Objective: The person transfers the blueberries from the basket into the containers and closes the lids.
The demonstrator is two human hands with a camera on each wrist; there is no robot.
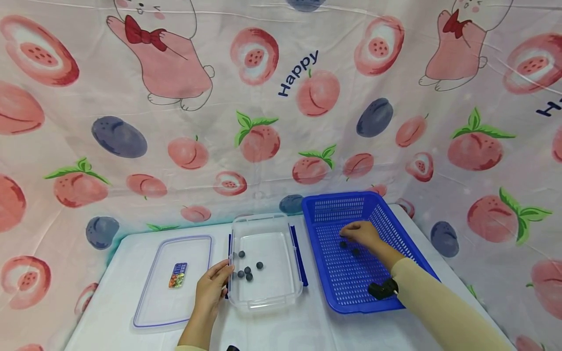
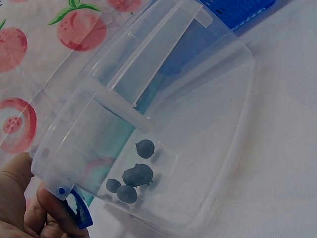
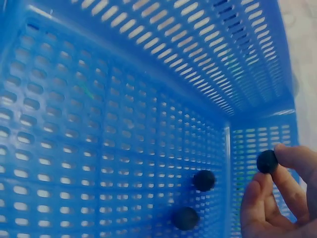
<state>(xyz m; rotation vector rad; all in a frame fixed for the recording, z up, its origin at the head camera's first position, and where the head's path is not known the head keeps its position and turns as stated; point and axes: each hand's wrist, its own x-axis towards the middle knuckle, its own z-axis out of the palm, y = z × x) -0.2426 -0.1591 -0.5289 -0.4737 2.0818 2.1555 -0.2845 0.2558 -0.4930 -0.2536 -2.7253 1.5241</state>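
Note:
My left hand [image 1: 211, 282] grips the left rim of a clear plastic container [image 1: 276, 246], thumb and fingers by its blue side latch [image 2: 80, 210]. Several dark blueberries [image 2: 145, 148] lie on the container's floor, mostly towards its left side. Over the blue perforated basket [image 1: 335, 207], my right hand [image 1: 362, 233] pinches a blueberry [image 3: 267, 161] between thumb and fingertips. This berry is hard to make out in the head view. Two more blueberries [image 3: 204, 180] lie on the basket's floor, below the right hand.
A clear lid [image 1: 151, 292] with a blue-lined edge and a colourful label [image 1: 177, 275] lies flat on the white-covered table, left of the container. Behind the table hangs a fruit-patterned cloth [image 1: 259, 112], which also runs along the right side.

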